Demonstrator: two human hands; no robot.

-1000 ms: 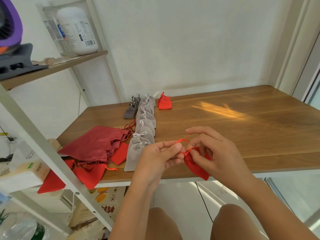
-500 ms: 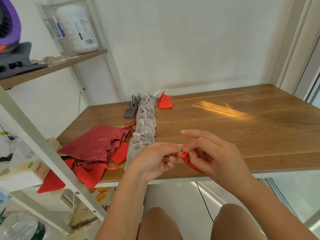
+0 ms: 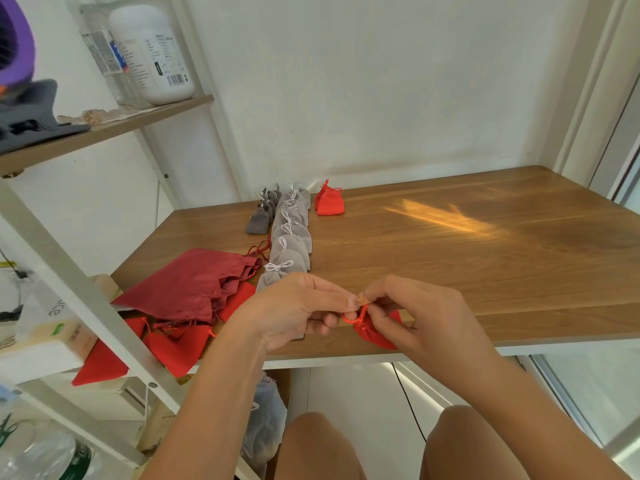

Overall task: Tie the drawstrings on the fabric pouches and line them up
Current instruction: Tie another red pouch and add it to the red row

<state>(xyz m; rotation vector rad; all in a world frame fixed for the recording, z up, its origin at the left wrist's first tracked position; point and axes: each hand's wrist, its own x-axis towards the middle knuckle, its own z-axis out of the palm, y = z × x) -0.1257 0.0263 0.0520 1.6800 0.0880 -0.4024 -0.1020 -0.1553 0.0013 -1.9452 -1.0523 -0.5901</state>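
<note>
Left hand (image 3: pixel 298 311), right hand (image 3: pixel 424 318) meet at centre, fingers curled, pinching.

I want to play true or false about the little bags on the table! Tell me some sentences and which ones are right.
1. The left hand and the right hand pinch the drawstring of a small red pouch. True.
2. The light grey pouches lie in a heap. False: they lie in a row running away from the person.
3. Another red pouch sits beside the row's far end. True.
4. The white bottle stands on the table. False: it stands on the shelf.
5. The pile of red pouches lies right of the grey row. False: it lies left.
</note>
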